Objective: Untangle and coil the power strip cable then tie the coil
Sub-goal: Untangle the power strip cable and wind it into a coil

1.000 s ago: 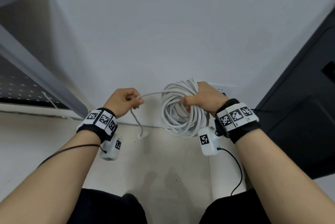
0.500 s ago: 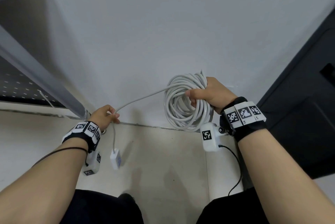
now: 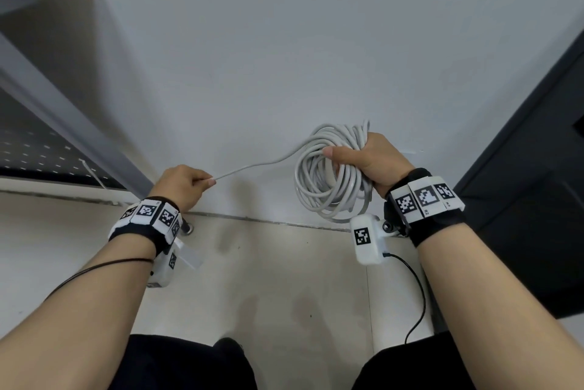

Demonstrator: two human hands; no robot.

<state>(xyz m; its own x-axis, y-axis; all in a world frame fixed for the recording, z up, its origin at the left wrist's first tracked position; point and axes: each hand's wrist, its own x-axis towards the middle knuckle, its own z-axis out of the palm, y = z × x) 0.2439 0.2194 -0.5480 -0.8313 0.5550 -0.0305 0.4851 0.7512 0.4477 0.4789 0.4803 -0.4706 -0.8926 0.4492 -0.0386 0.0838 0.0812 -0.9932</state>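
**Cable coil in right hand, loose end drawn out by left**

Cable coil (image 3: 328, 181), white, many loops, gripped at its upper right by the right hand (image 3: 368, 159), thumb laid across the front of the strands and fingers wrapped behind. Hanging below that grip, held up in the air in front of the wall (image 3: 284, 42), lower loops reaching down to about the seam where wall meets floor. One free strand (image 3: 252, 165) running from the top of the coil leftward and slightly down, nearly taut, to the left hand (image 3: 180, 184). Left hand closed in a fist on that strand, end pinched at the thumb side; what lies past the fist hidden. Hands well apart, left lower than right.

No brand name legible anywhere. Black-and-white square marker codes on both wristbands (image 3: 423, 200); tiny characters under the right band's markers, too small to read. Another such code on the white sensor box (image 3: 366, 239) below the right wrist, a thin black lead (image 3: 417, 291) trailing from it. A similar white box (image 3: 164, 266) under the left wrist, partly hidden by the band.

Pale tiled floor (image 3: 268, 279) below. Grey metal frame (image 3: 63, 111) slanting down at left, perforated dark panel (image 3: 28, 149) beneath it. Dark cabinet (image 3: 537, 184) at right. Nothing between the hands and the coil.
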